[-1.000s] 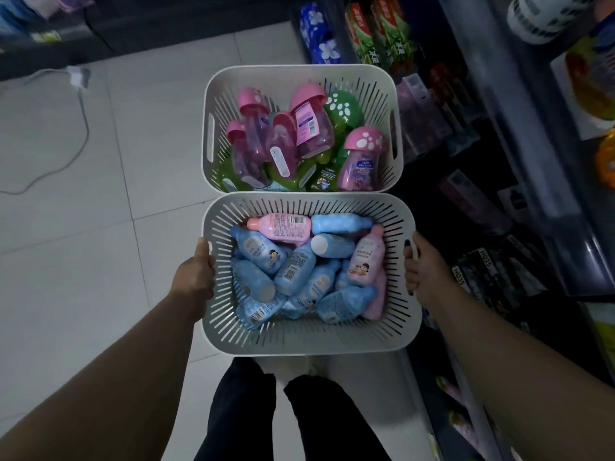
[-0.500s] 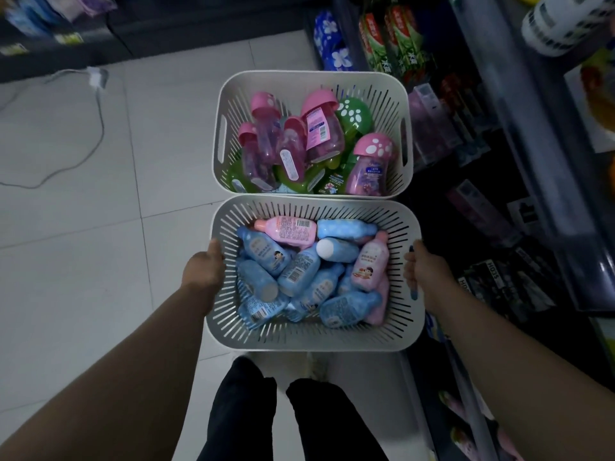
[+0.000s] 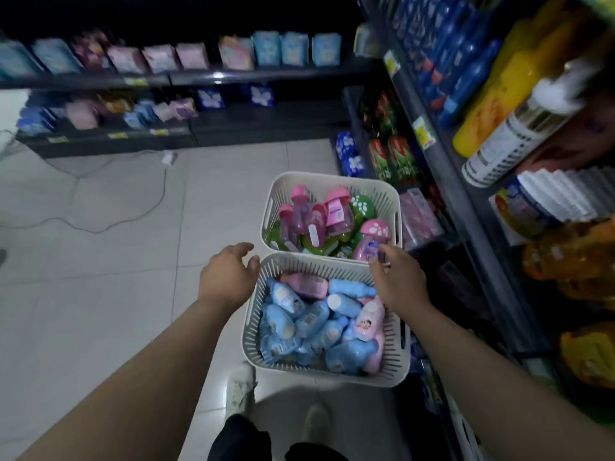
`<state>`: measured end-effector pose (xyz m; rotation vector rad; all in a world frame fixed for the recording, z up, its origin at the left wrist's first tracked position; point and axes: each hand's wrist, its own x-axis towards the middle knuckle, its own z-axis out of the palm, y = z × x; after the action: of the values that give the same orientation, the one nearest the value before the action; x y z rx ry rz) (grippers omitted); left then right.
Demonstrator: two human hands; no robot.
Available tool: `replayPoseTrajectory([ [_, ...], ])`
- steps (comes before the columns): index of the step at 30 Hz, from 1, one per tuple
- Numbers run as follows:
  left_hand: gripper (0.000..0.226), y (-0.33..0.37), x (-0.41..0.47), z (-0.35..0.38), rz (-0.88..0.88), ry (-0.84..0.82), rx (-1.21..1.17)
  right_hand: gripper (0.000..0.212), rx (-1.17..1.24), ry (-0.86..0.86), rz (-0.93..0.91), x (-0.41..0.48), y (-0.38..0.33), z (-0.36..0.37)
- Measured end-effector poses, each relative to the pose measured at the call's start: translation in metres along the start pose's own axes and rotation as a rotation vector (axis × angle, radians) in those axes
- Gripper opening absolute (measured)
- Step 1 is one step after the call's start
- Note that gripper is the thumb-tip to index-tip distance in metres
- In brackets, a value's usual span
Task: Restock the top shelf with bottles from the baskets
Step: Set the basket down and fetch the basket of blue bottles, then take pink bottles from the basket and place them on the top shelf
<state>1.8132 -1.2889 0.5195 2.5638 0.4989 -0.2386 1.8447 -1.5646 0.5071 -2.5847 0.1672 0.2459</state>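
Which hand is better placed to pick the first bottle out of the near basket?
Right, probably. The right hand is open over the bottles in the near basket, on the shelving side; the left hand hangs open beside its left rim.

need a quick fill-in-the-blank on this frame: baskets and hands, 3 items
The near basket holds bottles that are mostly ___.
The far basket holds mushroom-capped bottles, pink and ___.
The left hand holds ___.
Missing words: blue; green; nothing.
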Motion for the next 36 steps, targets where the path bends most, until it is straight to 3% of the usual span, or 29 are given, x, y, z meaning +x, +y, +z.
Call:
replayPoseTrajectory([
  [4, 0.038, 0.016, -0.003, -0.042, 0.121, 0.070, 0.027, 0.058, 0.058, 0.059, -0.098, -0.009, -0.044, -0.027],
  [15, 0.040, -0.005, 0.050, -0.157, 0.417, 0.115, 0.121, 0.043, -0.023, 0.167, -0.153, 0.005, -0.175, -0.032],
  [21, 0.041, -0.041, 0.108, -0.215, 0.553, 0.023, 0.143, 0.043, -0.038, 0.202, -0.043, 0.013, -0.235, -0.001],
  [26, 0.042, -0.054, 0.157, -0.247, 0.659, -0.065, 0.173, 0.023, -0.039, 0.313, 0.090, 0.010, -0.269, 0.013],
  [36, 0.042, -0.011, 0.217, -0.232, 0.823, -0.224, 0.159, 0.018, -0.026, 0.467, 0.324, 0.018, -0.266, 0.017],
])
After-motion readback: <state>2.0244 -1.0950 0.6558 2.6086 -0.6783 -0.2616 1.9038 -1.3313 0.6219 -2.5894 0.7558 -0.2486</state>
